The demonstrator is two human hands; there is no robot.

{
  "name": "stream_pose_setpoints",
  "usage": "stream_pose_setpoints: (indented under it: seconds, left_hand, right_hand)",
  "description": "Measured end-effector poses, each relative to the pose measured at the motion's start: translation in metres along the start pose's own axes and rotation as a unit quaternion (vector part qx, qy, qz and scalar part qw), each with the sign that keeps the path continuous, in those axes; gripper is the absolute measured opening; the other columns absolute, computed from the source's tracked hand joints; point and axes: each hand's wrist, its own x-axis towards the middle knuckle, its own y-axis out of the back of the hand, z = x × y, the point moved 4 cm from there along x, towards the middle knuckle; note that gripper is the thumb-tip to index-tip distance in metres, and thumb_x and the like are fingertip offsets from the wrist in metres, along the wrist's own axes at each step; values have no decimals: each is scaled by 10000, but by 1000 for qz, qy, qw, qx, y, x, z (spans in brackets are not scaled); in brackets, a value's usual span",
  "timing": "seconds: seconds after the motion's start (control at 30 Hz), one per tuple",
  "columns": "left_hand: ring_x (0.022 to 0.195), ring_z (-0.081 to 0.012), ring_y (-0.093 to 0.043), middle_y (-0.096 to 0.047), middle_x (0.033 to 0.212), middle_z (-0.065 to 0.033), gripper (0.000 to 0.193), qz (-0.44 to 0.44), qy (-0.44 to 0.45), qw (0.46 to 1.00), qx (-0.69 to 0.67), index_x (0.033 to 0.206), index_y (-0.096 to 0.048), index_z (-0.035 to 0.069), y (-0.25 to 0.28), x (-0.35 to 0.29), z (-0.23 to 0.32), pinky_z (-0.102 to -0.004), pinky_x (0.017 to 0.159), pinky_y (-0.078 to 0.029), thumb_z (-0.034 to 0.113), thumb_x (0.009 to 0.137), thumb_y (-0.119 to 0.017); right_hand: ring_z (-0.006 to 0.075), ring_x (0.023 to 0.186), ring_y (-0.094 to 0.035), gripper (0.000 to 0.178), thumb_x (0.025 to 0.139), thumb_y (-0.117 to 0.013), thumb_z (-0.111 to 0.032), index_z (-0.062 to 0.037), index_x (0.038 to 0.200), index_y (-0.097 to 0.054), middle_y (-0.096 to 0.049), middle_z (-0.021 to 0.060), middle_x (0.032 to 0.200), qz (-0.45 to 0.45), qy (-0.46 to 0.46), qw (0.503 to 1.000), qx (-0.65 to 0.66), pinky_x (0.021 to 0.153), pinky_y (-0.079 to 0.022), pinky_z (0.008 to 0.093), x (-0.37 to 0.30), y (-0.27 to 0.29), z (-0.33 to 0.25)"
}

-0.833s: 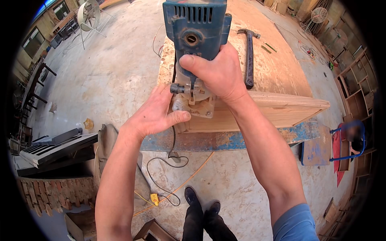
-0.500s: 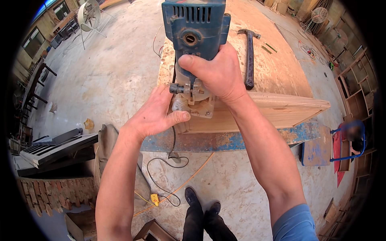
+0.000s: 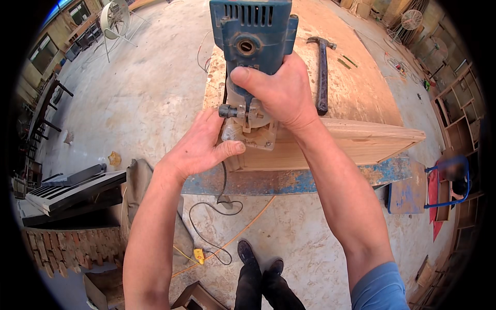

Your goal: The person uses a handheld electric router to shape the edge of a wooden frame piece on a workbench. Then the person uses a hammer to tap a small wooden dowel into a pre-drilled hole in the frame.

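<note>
My right hand is wrapped round the lower body of a blue trim router, its thumb lying across the front. The router stands upright, and its clear base rests on the top edge near the left end of a pale wooden piece. My left hand grips that left end beside the base, with the thumb on the near side. The other left fingers reach round the far side and are partly hidden. A dark clamp knob sticks out on the router's left side, close to the left fingertips.
A claw hammer lies on the wooden worktop behind the piece. The bench's front edge is worn blue. A black cord loops down to a yellow connector on the floor, near my feet. A blue-framed cart stands right.
The router and its base have shifted slightly to the right and turned a little, with my right hand still round it. My left hand stays almost in place.
</note>
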Motion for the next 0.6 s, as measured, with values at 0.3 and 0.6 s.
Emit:
stream_pose_setpoints:
  seconds: [0.3, 0.6]
  left_hand:
    - [1300, -420, -432, -510, 1358, -239, 843, 0, 3, 1000, 6, 1401, -469, 18, 0, 2, 3, -494, 1120, -343, 661, 876, -617]
    - [1274, -423, -444, -516, 1322, -244, 837, -1, 3, 1000, 4, 1395, -471, 10, -1, 2, 0, -495, 1105, -358, 659, 885, -610]
  right_hand:
    - [164, 819, -683, 494, 662, -863, -295, -18, 1036, -695, -743, 81, 916, 3, -15, 1000, 5, 777, -557, 326, 2, 0, 3]
    - [167, 803, -684, 495, 666, -862, -303, -11, 1028, -696, -742, 85, 901, 9, -4, 1000, -8, 767, -557, 325, 3, 0, 3]
